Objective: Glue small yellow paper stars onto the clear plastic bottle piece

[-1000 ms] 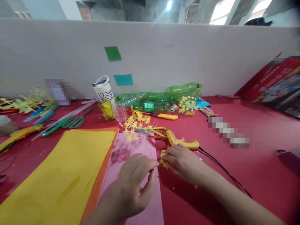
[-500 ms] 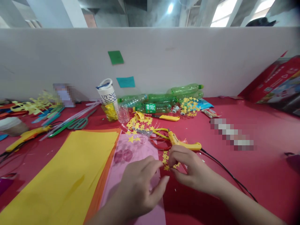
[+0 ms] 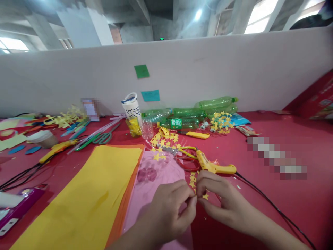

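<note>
My left hand (image 3: 174,207) hovers over the pink sheet (image 3: 148,173), its thumb and forefinger pinched together. Fingertip to fingertip with it is my right hand (image 3: 221,199), whose fingers curl to a pinch as well. Whatever they hold between them is too small to make out. Small yellow paper stars (image 3: 193,178) lie just beyond and partly behind my fingers. Past my right hand rests a yellow glue gun (image 3: 213,166) with a black cord. To its left are pliers with red and yellow handles (image 3: 188,152) and a heap of more yellow stars (image 3: 165,139).
Yellow sheets (image 3: 85,187) over orange ones lie at left. Along the grey partition (image 3: 104,76) are green plastic bottles (image 3: 187,123), a white cup (image 3: 132,107) and a yellow cutter knife (image 3: 197,135). Scissors (image 3: 104,138) and a second glue gun (image 3: 56,151) lie further left.
My left thumb and forefinger have closed, and the left hand has met the right at the fingertips. The camera view has turned slightly left, so everything sits further right.
</note>
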Tool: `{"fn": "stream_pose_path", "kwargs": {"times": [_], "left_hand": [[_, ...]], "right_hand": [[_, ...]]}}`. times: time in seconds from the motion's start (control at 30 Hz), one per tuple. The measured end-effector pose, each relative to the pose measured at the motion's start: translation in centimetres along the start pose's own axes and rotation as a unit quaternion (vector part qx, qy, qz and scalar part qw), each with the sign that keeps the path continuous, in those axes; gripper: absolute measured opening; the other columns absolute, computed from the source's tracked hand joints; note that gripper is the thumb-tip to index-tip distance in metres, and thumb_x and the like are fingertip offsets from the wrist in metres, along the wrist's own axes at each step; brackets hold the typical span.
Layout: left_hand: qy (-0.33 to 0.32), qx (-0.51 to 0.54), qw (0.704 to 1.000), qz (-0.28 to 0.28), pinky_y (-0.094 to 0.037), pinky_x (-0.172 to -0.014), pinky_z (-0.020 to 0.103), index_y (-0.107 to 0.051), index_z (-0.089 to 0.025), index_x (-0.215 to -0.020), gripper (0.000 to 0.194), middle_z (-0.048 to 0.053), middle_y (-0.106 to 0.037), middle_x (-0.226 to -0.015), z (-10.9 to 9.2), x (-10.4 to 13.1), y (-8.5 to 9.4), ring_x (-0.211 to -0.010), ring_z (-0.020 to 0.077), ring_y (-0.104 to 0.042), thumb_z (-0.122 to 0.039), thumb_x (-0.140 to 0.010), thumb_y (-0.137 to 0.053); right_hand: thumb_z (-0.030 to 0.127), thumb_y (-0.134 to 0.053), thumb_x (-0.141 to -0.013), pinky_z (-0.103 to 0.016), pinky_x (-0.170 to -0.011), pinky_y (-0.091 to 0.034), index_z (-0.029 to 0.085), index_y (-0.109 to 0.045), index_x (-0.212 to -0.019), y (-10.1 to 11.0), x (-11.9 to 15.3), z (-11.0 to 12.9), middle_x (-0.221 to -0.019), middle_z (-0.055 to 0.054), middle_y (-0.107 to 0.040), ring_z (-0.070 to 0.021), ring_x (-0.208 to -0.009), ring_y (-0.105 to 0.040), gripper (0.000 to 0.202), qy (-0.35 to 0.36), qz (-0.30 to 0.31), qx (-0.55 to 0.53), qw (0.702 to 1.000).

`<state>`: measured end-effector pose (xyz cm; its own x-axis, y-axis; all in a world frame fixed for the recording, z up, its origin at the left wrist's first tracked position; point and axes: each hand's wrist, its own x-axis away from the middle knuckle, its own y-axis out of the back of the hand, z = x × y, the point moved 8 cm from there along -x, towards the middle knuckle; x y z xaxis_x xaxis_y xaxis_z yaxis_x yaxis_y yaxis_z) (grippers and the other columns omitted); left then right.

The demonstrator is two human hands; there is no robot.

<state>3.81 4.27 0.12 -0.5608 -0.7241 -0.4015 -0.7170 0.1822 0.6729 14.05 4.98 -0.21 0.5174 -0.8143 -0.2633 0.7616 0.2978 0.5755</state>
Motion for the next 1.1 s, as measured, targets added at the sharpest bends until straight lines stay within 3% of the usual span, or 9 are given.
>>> {"fn": "stream_pose_path", "kwargs": {"times": [0.23, 0.33, 0.43, 0.5, 0.7, 0.83, 0.9, 1.0, 1.1], "left_hand": [[0.000, 0.003, 1.000, 0.028, -0.029, -0.053, 0.026, -0.044, -0.020, -0.072, 0.015, -0.002, -0.046, -0.066, 0.3, 0.2, -0.3, -0.061, 0.0112, -0.043, -0.007, -0.079, -0.046], [-0.002, 0.016, 1.000, -0.014, -0.031, -0.057, 0.027, -0.047, -0.020, -0.076, 0.014, -0.001, -0.048, -0.068, 0.7, 0.3, 0.7, -0.063, 0.0119, -0.044, -0.007, -0.082, -0.047], [0.026, 0.035, 0.997, -0.067, -0.032, -0.057, 0.027, -0.050, -0.020, -0.077, 0.013, -0.002, -0.046, -0.067, 1.5, 0.5, 2.0, -0.062, 0.0117, -0.043, -0.009, -0.085, -0.047], [0.055, 0.054, 0.993, -0.086, -0.032, -0.056, 0.027, -0.050, -0.019, -0.074, 0.014, -0.002, -0.046, -0.066, 2.1, 0.5, 2.5, -0.060, 0.0118, -0.043, -0.013, -0.087, -0.047], [0.145, 0.138, 0.977, -0.077, -0.035, -0.058, 0.026, -0.051, -0.020, -0.071, 0.020, -0.002, -0.048, -0.067, 3.4, 0.3, 2.4, -0.064, 0.0125, -0.046, -0.021, -0.089, -0.043], [0.180, 0.199, 0.960, -0.073, -0.035, -0.061, 0.024, -0.049, -0.019, -0.067, 0.022, -0.002, -0.049, -0.068, 3.4, 0.3, 2.2, -0.067, 0.0126, -0.047, -0.022, -0.088, -0.044], [0.205, 0.227, 0.950, -0.068, -0.035, -0.060, 0.024, -0.050, -0.019, -0.066, 0.021, -0.002, -0.047, -0.066, 3.3, 0.3, 1.9, -0.066, 0.0122, -0.045, -0.023, -0.087, -0.045], [0.224, 0.244, 0.942, -0.048, -0.032, -0.056, 0.023, -0.051, -0.018, -0.065, 0.021, -0.003, -0.043, -0.062, 2.9, 0.2, 0.9, -0.060, 0.0111, -0.040, -0.024, -0.085, -0.048], [0.239, 0.255, 0.937, -0.025, -0.032, -0.054, 0.023, -0.054, -0.017, -0.067, 0.020, -0.002, -0.044, -0.062, 3.0, 0.3, -0.3, -0.058, 0.0107, -0.040, -0.026, -0.084, -0.050]], "right_hand": [[0.008, -0.049, -0.080, -0.027, -0.071, -0.045, 0.021, -0.053, -0.081, 1.2, -0.3, -0.3, -0.085, -0.002, -0.059, -0.0151, -0.079, -0.055, 0.015, 0.016, -0.004, 0.070, 0.997], [0.009, -0.047, -0.080, -0.036, -0.080, -0.043, 0.020, -0.057, -0.100, 4.3, -0.2, -3.4, -0.099, -0.008, -0.062, -0.0225, -0.092, -0.056, 0.025, -0.062, -0.071, 0.257, 0.962], [0.005, -0.049, -0.069, -0.043, -0.084, -0.039, 0.014, -0.059, -0.106, 5.3, 0.3, -7.5, -0.110, -0.016, -0.060, -0.0316, -0.102, -0.054, 0.040, -0.164, -0.015, 0.391, 0.905], [0.003, -0.048, -0.065, -0.041, -0.082, -0.040, 0.012, -0.061, -0.105, 5.2, 0.4, -8.9, -0.110, -0.017, -0.060, -0.0317, -0.101, -0.055, 0.043, -0.181, 0.000, 0.403, 0.897], [0.005, -0.049, -0.064, -0.028, -0.069, -0.043, 0.015, -0.063, -0.094, 5.8, -0.1, -9.6, -0.097, -0.010, -0.062, -0.0210, -0.081, -0.061, 0.035, -0.192, -0.030, 0.362, 0.912], [0.016, -0.047, -0.076, -0.030, -0.077, -0.046, 0.016, -0.055, -0.110, 7.7, 0.0, -7.6, -0.108, -0.011, -0.059, -0.0219, -0.091, -0.059, 0.034, -0.170, -0.115, 0.298, 0.932], [0.024, -0.047, -0.082, -0.032, -0.073, -0.048, 0.019, -0.054, -0.107, 7.7, 0.4, -6.4, -0.101, -0.009, -0.061, -0.0216, -0.086, -0.060, 0.027, -0.155, -0.176, 0.200, 0.951], [0.033, -0.051, -0.084, -0.028, -0.053, -0.049, 0.022, -0.052, -0.106, 5.8, 1.2, -4.9, -0.085, -0.004, -0.064, -0.0179, -0.065, -0.061, 0.024, -0.140, -0.217, 0.059, 0.964], [0.033, -0.059, -0.080, -0.024, -0.051, -0.049, 0.023, -0.058, -0.090, 3.2, 1.0, -3.2, -0.075, -0.001, -0.064, -0.0154, -0.061, -0.061, 0.014, -0.119, -0.182, 0.023, 0.976]]}}
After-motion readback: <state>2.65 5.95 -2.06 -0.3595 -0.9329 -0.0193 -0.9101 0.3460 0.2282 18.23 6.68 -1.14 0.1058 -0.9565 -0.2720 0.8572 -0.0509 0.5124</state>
